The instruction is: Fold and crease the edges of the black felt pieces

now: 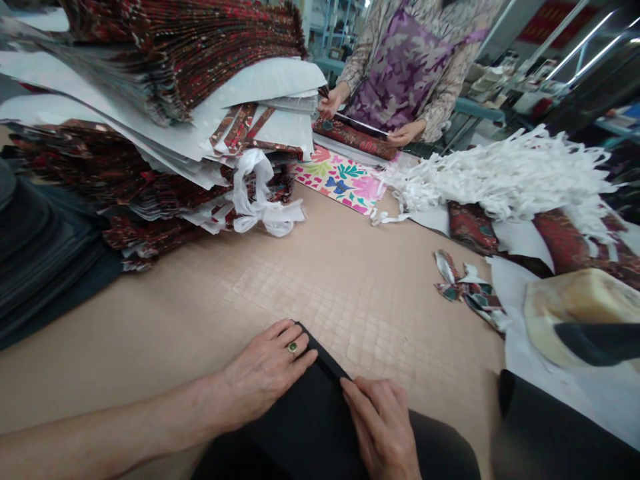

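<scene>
A black sheet (305, 427), fabric-like and folded over in a narrow strip along its far edge, lies at the front of the table. My left hand (273, 363), with a ring on one finger, grips the upper left end of that fold, fingers curled over it. At the right end of the same edge, my right hand (380, 417) pinches the fold, its fingers close together. The lower part of the sheet runs out of view at the bottom.
Tall stacks of red patterned pieces (225, 53) with white backing rise at the left, beside dark stacked material (45, 260). White strips (505, 173) pile up at the right, above a cream-coloured tub (575, 300). A person (400, 73) across the brown table (200, 307) handles a patterned piece.
</scene>
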The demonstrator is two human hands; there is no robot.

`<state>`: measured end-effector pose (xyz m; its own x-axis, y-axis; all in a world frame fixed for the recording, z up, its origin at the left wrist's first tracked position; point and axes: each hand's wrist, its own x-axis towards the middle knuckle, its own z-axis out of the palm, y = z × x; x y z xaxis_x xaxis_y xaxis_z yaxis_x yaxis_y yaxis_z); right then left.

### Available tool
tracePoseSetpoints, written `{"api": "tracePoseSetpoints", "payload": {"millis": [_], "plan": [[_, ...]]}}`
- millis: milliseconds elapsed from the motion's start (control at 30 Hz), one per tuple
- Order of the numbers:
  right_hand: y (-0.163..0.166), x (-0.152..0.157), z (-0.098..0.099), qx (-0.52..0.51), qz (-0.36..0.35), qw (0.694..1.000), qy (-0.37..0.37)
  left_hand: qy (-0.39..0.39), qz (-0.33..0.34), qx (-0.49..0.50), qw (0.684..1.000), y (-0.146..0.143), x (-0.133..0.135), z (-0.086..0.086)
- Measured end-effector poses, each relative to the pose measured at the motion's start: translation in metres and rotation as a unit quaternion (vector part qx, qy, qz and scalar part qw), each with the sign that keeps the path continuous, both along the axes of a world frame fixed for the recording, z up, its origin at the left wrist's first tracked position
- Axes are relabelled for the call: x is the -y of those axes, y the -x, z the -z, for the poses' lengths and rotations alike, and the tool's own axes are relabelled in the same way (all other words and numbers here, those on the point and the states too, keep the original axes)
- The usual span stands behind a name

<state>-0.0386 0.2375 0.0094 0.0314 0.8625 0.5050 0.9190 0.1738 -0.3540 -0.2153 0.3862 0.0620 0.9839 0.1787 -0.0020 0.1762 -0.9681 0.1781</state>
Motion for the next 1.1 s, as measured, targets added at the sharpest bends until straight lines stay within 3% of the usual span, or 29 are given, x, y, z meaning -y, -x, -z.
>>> {"api": "tracePoseSetpoints", "payload": {"millis": [267, 533, 900, 1100], "plan": [[-0.011, 0.017, 0.003, 0.029, -0.018, 0.999, -0.017, -0.022, -0.002, -0.047, 0.999, -0.005, 0.013, 0.005], [-0.008, 0.020, -0.002, 0.066, -0.028, 0.997, -0.014, -0.010, 0.006, -0.075, 0.997, -0.009, 0.014, -0.009], [-0.009, 0.022, -0.012, 0.041, -0.009, 0.999, -0.026, -0.039, 0.028, -0.036, 0.998, -0.017, 0.032, 0.002], [-0.013, 0.024, -0.012, 0.035, -0.014, 0.999, -0.036, -0.012, 0.008, -0.085, 0.996, -0.022, 0.033, -0.005]]}}
